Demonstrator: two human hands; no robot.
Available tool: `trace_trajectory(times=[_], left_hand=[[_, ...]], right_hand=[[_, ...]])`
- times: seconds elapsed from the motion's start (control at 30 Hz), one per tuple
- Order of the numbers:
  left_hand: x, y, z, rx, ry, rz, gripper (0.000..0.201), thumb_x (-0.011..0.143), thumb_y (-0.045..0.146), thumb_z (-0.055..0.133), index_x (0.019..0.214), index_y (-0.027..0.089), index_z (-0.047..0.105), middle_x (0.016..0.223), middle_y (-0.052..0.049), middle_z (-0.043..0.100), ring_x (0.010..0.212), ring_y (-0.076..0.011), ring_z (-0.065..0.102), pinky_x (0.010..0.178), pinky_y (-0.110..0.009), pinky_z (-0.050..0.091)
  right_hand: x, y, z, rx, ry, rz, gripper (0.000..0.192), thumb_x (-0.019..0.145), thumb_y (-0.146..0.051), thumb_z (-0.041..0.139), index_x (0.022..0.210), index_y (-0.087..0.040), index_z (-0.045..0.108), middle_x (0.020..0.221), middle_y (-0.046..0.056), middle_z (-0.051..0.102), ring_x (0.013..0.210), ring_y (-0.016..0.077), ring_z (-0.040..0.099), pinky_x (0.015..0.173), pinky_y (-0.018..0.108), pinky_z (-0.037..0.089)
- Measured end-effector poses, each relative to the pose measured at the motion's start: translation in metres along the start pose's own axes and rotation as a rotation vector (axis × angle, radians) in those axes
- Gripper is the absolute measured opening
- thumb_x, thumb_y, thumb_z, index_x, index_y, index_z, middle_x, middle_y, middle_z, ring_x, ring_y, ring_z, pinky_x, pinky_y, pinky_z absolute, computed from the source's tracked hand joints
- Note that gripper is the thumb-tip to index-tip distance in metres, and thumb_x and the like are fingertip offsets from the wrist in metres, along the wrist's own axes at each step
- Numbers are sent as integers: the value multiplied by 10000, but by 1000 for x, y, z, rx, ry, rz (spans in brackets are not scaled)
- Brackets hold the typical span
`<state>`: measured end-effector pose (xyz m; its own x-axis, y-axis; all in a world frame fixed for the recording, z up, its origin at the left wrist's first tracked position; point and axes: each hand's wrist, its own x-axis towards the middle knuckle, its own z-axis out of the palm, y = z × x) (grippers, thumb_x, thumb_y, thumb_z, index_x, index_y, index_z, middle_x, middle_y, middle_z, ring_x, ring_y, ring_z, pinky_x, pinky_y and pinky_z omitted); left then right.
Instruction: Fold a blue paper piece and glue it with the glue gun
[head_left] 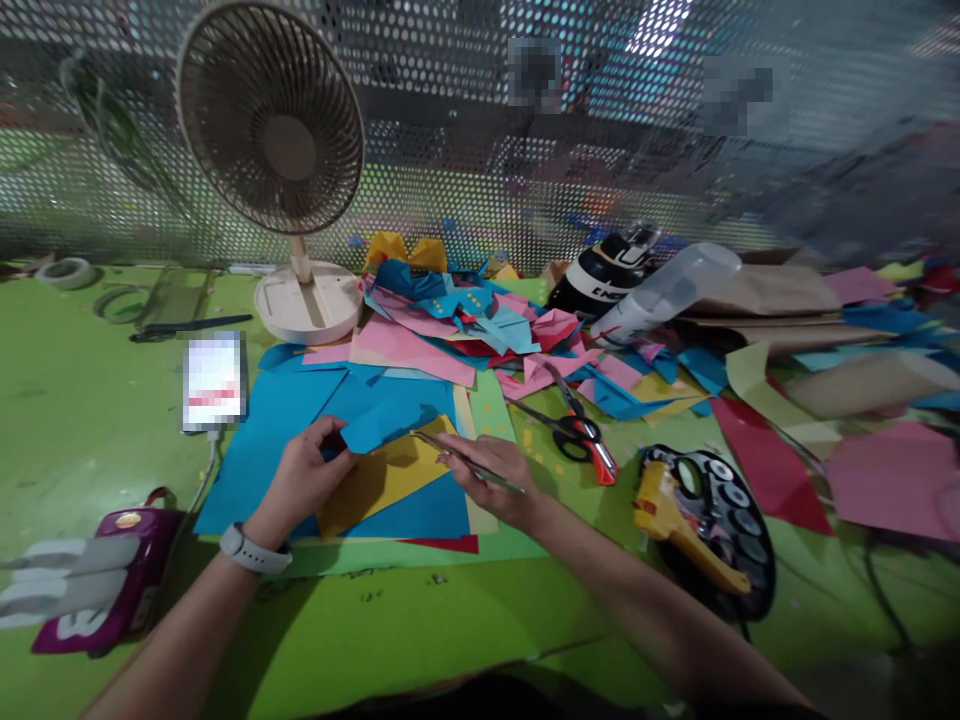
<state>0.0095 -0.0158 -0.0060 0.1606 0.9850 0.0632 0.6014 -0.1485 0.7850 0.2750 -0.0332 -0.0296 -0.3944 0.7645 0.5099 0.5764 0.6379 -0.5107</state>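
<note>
My left hand (315, 462) is closed on the left end of a cut piece of blue paper (386, 422), thumb and fingers pinching it. My right hand (493, 478) grips slim metal tweezers (480, 470), their tip pointing left at the blue piece's right part. Whether the tip touches the paper I cannot tell. Beneath both hands lies a yellow sheet (390, 485), on top of larger blue sheets (251, 455) and a light green one. Small yellow bits (551, 455) are scattered on the table right of my right hand.
Scissors (576, 435) and a red cutter (602, 462) lie to the right, near a yellow glue gun (675, 525) on a black palette. Paper scraps (420, 325), a fan (300, 300) and bottles (600, 275) stand behind. A phone (214, 380) and purple power strip (112, 570) are left.
</note>
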Motion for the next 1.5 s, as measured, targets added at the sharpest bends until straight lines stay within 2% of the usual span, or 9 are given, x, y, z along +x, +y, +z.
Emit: trace_trajectory(times=[0.1,0.3,0.4,0.5,0.63,0.83,1.0,1.2,1.5], left_hand=[[-2,1,0,13,8,40,147,736,264,577,866,196,587,748,2,629,680,-157,580,612,-259,445],[-6,9,5,47,19,161,125,733,159,545,851,189,572,774,-10,618,699,-151,590,639,-254,462],[-10,12,13,56,-1,243,162,724,97,524,854,185,563,773,-11,585,688,-136,576,599,-227,457],[-15,14,21,54,-11,300,216,722,53,497,881,185,559,798,-12,562,678,-118,564,587,-206,457],[-22,20,23,74,-51,353,233,727,46,483,902,183,553,802,-14,547,679,-116,563,617,-216,471],[-26,30,18,141,-82,352,211,762,71,484,938,173,541,799,-24,550,665,-132,549,576,-229,448],[-26,26,20,159,-59,367,204,771,60,481,927,178,538,799,-20,550,661,-125,550,592,-226,448],[-26,26,20,199,-93,349,214,779,63,468,948,173,538,835,-38,577,693,-144,572,592,-239,444],[-27,30,18,213,-138,291,217,774,72,491,955,183,534,859,-37,584,728,-155,593,609,-241,450]], right_hand=[[2,-15,-10,23,36,-136,369,894,-190,508,1255,-258,543,814,16,753,618,143,674,575,278,513],[1,-46,-27,24,38,-277,495,868,-118,504,1336,-269,444,804,-6,742,582,120,650,534,253,487],[1,-53,-28,89,107,-322,549,845,-88,507,1366,-237,420,810,8,739,610,124,662,524,252,485],[2,-56,-25,124,167,-341,503,849,-85,503,1336,-205,467,816,19,737,627,122,670,524,243,490],[3,-58,-24,101,169,-350,467,853,-80,520,1311,-162,487,842,51,738,641,133,669,520,251,485],[1,-61,-24,55,172,-343,419,880,-106,490,1293,-174,497,830,36,741,607,125,656,492,252,471],[1,-62,-23,79,153,-357,411,875,-105,496,1282,-162,506,854,54,741,636,129,668,507,256,477],[3,-65,-26,0,133,-350,414,892,-115,484,1300,-182,473,845,34,741,622,124,662,498,252,476],[3,-65,-25,5,133,-358,367,897,-111,490,1262,-148,500,845,48,735,642,124,656,524,256,480]])
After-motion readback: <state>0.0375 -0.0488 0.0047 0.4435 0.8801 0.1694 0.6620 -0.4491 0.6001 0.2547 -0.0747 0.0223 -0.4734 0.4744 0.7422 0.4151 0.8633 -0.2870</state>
